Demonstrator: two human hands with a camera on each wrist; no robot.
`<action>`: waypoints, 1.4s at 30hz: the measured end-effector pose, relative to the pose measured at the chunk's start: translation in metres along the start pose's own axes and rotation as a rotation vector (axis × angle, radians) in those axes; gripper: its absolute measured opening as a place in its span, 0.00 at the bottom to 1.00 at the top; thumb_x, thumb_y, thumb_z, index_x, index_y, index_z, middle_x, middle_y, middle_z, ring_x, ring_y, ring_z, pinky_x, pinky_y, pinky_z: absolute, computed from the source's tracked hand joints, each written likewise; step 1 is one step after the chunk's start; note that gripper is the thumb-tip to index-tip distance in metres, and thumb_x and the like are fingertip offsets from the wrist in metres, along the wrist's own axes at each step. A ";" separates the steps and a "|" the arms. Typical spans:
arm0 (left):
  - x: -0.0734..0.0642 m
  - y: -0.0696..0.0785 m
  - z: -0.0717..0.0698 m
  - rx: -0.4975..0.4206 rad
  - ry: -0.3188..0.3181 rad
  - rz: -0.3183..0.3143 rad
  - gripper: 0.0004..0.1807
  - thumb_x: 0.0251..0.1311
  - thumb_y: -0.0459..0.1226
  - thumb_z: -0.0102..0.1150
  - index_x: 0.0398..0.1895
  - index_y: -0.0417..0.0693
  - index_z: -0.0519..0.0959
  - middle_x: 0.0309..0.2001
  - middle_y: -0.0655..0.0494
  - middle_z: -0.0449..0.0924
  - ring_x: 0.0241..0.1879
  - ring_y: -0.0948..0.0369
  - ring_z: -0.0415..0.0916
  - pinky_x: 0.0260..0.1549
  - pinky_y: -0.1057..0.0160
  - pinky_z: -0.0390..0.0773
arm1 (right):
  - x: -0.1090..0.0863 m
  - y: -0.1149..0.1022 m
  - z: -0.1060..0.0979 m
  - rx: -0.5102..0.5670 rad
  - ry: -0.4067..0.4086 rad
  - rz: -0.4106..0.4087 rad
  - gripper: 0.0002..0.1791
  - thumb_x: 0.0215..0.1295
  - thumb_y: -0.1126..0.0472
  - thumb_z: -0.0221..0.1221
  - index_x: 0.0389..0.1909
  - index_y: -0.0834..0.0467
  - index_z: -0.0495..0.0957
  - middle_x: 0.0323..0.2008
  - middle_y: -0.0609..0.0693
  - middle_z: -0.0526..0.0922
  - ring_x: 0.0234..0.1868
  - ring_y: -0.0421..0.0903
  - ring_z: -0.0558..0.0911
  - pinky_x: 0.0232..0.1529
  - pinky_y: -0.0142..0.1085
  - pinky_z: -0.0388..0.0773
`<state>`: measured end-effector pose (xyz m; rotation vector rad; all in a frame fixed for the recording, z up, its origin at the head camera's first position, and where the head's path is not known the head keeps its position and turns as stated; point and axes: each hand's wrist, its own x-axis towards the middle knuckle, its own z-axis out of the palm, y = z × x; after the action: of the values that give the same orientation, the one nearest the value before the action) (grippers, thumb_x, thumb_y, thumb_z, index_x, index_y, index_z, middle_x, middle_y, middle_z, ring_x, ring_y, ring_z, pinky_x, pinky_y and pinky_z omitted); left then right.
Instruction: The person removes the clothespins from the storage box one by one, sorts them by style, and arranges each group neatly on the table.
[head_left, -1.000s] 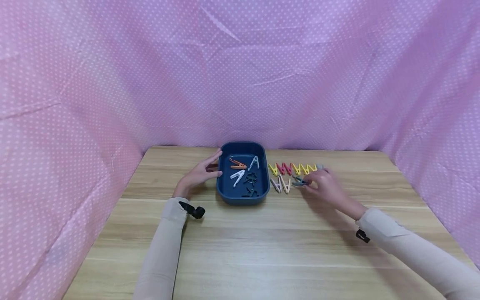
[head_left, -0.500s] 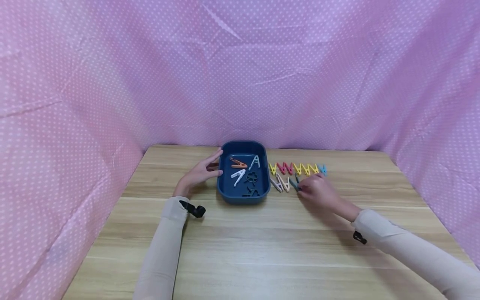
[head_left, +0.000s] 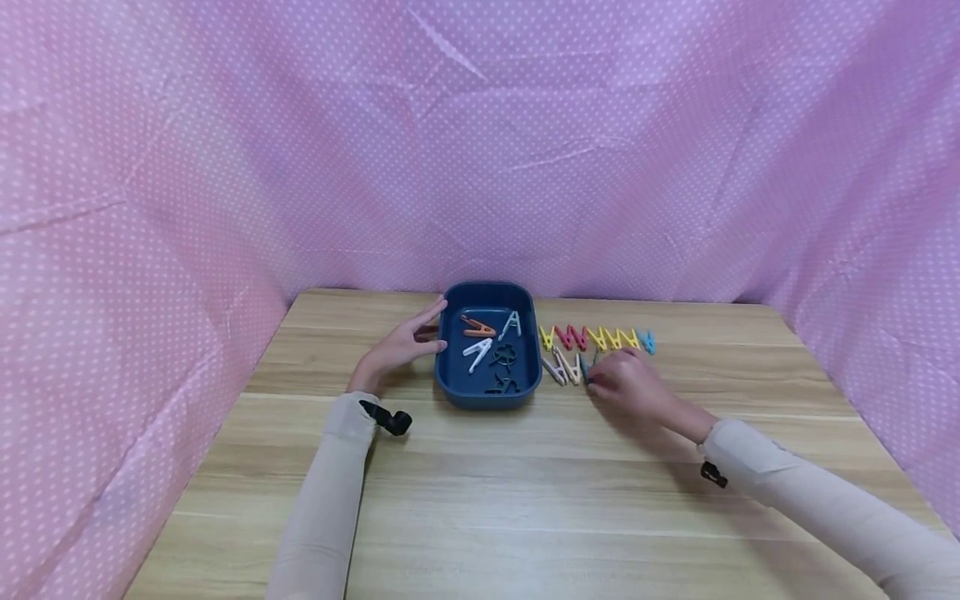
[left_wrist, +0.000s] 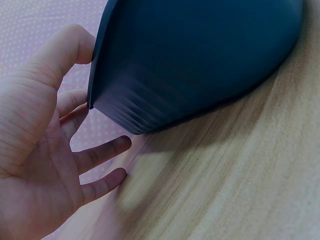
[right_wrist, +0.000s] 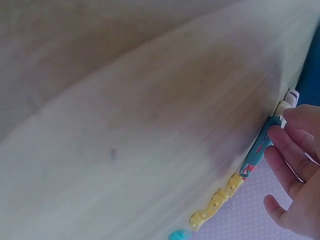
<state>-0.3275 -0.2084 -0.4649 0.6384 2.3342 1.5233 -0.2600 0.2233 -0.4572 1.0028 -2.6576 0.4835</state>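
Observation:
My right hand pinches a dark teal clothes peg by its near end, low over the table on the right of a blue bin. Fingers hide part of the peg in the head view. It stands beside a cream peg and a pale lilac peg. At the bin's left side, my left hand has its fingers spread, with thumb and fingertips against the rim. Inside the bin lie an orange peg, a white peg, a pale green peg and dark green clips.
Behind the teal peg runs a row of yellow pegs, red pegs and a light blue peg. Everything is on a wooden table. A pink dotted curtain hangs along its back edge and sides.
My right hand has moved left with the teal peg, which has turned from lying sideways to standing in line beside the cream peg. The left hand and bin have stayed in place.

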 end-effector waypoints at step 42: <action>-0.001 0.002 0.000 0.024 -0.010 0.033 0.43 0.73 0.36 0.58 0.83 0.53 0.46 0.85 0.57 0.32 0.78 0.42 0.53 0.76 0.39 0.57 | 0.126 -0.055 0.005 0.086 -0.136 -0.088 0.14 0.64 0.57 0.70 0.48 0.58 0.87 0.46 0.53 0.86 0.49 0.49 0.80 0.51 0.45 0.80</action>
<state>-0.3261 -0.2083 -0.4632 0.6922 2.3486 1.5046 -0.3153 0.1081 -0.4053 1.2130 -2.7168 0.5321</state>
